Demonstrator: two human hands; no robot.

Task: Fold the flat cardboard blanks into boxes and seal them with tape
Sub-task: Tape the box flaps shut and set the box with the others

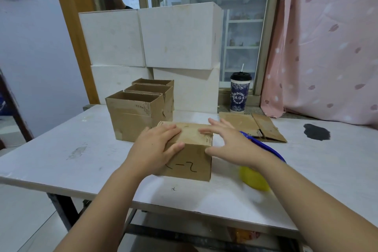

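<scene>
Cardboard box (pixel 190 161) stands near the front middle of the white table (pixel 61 149), seen from the head camera, folded flaps up. The left hand (pixel 157 143) lies flat across the top, pressing the flaps down, thumb on the front face. The right hand (pixel 229 143) is released, fingers spread, at the box's right top edge.

The flaps look folded shut and the seam is not yet taped. Taping would need one hand to keep the flaps down while the other fetches the tape, possibly the blurred blue and yellow object (pixel 255 180) under the right forearm.

The face marked in black pen faces the camera. The box's long axis appears to run left to right, roughly along the table's near edge. Three open boxes (pixel 131 116) stand behind it; a flat blank (pixel 251 127) lies to the right.
</scene>
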